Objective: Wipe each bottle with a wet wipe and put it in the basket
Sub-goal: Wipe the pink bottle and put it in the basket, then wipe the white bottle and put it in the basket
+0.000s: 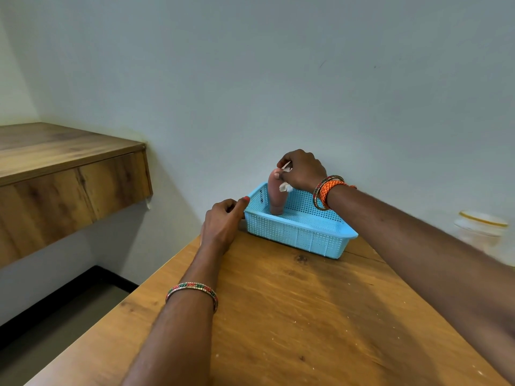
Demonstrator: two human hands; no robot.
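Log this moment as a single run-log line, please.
right hand: holds pink bottle top plus wipe | bottle: upright in blue basket | left hand: at basket corner
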